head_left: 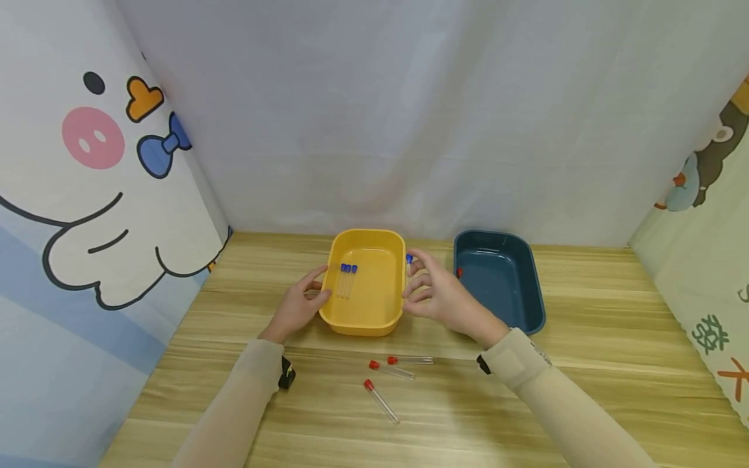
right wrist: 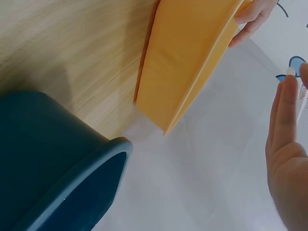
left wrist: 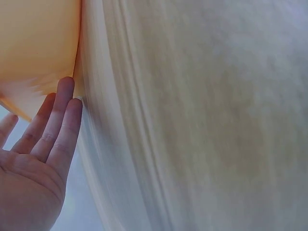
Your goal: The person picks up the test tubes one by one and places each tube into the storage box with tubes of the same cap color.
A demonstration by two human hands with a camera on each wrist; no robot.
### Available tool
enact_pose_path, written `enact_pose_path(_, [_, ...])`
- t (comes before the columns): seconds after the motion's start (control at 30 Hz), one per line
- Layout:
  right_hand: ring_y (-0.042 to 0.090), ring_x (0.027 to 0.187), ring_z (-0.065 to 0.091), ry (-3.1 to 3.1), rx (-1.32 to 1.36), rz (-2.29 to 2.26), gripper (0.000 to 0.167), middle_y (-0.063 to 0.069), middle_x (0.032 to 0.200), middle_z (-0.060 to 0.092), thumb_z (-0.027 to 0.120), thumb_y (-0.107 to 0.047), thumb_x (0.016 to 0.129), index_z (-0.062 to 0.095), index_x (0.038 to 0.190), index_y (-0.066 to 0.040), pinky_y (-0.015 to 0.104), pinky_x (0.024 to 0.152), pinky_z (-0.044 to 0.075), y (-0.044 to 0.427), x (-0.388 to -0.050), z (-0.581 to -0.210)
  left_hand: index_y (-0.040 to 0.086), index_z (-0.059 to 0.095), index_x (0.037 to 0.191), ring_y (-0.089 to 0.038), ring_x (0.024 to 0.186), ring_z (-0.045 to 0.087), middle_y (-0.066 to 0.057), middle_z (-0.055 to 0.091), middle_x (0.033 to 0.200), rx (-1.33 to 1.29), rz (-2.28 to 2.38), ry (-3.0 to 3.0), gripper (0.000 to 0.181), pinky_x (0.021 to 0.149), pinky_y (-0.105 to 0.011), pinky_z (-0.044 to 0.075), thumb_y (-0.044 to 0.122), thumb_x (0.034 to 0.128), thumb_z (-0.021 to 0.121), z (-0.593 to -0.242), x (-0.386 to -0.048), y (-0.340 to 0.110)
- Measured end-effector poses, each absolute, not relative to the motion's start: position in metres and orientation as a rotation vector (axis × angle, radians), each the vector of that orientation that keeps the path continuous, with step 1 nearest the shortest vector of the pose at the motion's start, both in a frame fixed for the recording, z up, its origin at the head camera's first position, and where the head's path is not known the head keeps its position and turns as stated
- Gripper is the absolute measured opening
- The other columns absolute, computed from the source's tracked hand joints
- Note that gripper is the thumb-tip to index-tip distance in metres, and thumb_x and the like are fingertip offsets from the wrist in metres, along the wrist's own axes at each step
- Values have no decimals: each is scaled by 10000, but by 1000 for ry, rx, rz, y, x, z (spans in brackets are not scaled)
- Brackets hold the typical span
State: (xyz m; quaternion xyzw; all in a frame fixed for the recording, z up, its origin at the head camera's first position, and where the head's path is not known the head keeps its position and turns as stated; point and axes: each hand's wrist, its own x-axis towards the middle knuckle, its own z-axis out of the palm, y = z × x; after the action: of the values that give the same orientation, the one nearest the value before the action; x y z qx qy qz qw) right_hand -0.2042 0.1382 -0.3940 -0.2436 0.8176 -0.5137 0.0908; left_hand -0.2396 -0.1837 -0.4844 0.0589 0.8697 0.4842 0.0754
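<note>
A yellow tray [head_left: 374,312] holds three blue-capped tubes [head_left: 348,279] lying side by side in its left part. The left hand [head_left: 295,309] touches the tray's left side; in the left wrist view its fingers [left wrist: 67,115] are nearly straight against the yellow wall [left wrist: 38,43]. Beside the tray's right rim is the right hand [head_left: 441,292], with another blue-capped tube [head_left: 409,259] held at its fingers. The right wrist view shows this hand [right wrist: 288,159] at the right edge, the clear tube [right wrist: 302,98] partly cut off there.
A dark teal tray [head_left: 497,283] stands right of the yellow one, a red cap [head_left: 459,273] showing inside its left wall. Three red-capped tubes [head_left: 383,402] lie on the wooden table [head_left: 316,416] in front of the yellow tray. A pale curtain [head_left: 351,117] hangs behind.
</note>
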Motion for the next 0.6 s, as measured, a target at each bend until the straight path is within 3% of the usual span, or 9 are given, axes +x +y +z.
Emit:
enact_pose_path(0.33, [227, 938, 680, 2496, -748, -1495, 938, 213, 1326, 522, 831, -11, 836, 262, 1581, -45, 376, 877, 632, 128, -218, -394, 215, 362, 1613, -424, 1221, 675, -257, 600, 1392, 185, 1460, 2615, 617, 997, -476, 602, 244, 1045, 600, -484, -239, -184])
enact_pose_path(0.6, [226, 992, 668, 2549, -732, -1392, 958, 171, 1318, 539, 853, -90, 838, 269, 1598, -58, 365, 912, 617, 121, -234, -396, 207, 368, 1610, -422, 1198, 687, -255, 615, 1379, 213, 1467, 2614, 618, 983, -470, 609, 239, 1041, 607, -485, -238, -185])
